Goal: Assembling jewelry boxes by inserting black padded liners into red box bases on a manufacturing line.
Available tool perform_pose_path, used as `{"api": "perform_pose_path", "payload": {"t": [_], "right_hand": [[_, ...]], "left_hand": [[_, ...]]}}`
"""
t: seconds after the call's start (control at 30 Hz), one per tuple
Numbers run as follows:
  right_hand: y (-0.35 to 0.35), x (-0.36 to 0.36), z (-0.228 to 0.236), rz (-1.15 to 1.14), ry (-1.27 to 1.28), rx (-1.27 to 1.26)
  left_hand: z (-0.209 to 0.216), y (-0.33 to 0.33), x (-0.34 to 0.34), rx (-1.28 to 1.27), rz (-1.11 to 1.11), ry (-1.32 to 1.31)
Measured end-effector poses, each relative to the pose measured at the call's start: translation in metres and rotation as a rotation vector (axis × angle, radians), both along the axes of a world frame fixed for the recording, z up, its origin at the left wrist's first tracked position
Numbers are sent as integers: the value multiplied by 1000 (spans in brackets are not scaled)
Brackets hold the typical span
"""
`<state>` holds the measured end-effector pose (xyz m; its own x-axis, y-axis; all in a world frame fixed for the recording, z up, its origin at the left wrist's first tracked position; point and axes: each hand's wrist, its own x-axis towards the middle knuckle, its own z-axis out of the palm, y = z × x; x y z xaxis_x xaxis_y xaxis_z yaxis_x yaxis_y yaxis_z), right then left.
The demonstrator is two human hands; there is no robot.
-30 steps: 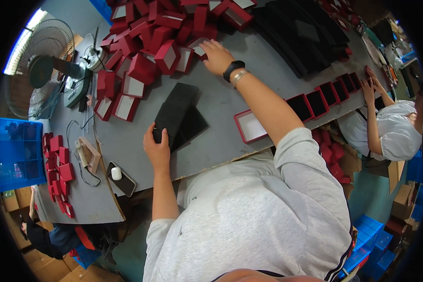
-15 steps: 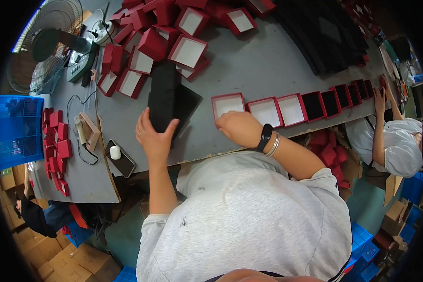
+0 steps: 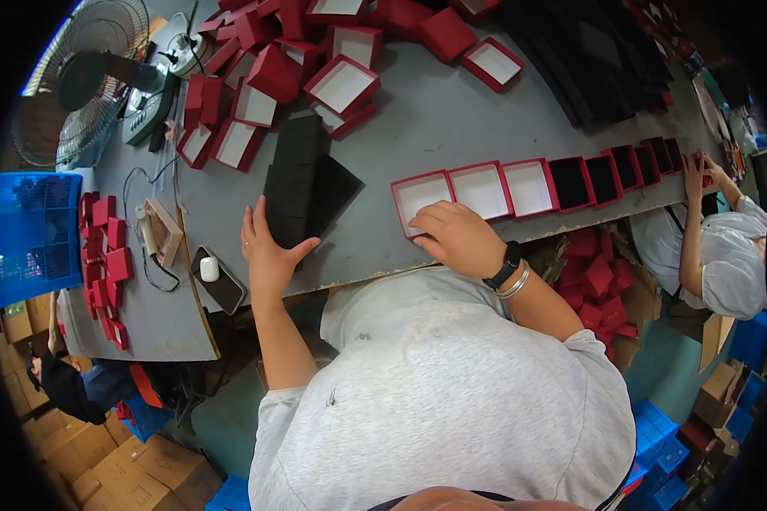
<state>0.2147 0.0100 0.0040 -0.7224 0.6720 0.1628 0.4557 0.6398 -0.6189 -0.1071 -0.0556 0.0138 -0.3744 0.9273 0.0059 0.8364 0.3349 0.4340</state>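
Observation:
A row of red open boxes (image 3: pixel 532 186) runs along the table's near edge; the left ones show white insides, the ones further right black inserts. My right hand (image 3: pixel 462 239), with a black wristband and bangle, has its fingers curled over the near wall of the leftmost red box (image 3: pixel 419 192). To the left, a stack of black pads (image 3: pixel 291 179) lies on the grey table, one pad (image 3: pixel 337 186) jutting out at its right. Fingers and thumb spread, my left hand (image 3: pixel 269 249) rests against the near end of the stack.
Red boxes are heaped (image 3: pixel 343 83) at the back, and black sheets (image 3: pixel 584 64) lie back right. A fan (image 3: pixel 85 81), a glue gun (image 3: pixel 147 237), a phone (image 3: pixel 222 285) and small red boxes (image 3: pixel 102 260) are on the left. Another person's hands (image 3: pixel 700 175) work at the row's right end.
The leftmost box has come flush against its neighbour, my right hand on its near wall. In the back heap, a white-lined box lies further right and nearer. My left hand stays by the black stack.

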Motion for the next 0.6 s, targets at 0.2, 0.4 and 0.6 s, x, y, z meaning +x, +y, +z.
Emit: {"api": "perform_pose_path", "payload": {"t": [0.2, 0.4, 0.6], "right_hand": [[2, -5, 11, -78, 188, -24], [3, -10, 20, -148, 312, -211], [3, -20, 14, -241, 430, -239]], "left_hand": [[0, -10, -5, 150, 36, -29], [14, -20, 4, 373, -81, 133], [8, -25, 21, 630, -365, -206]]}}
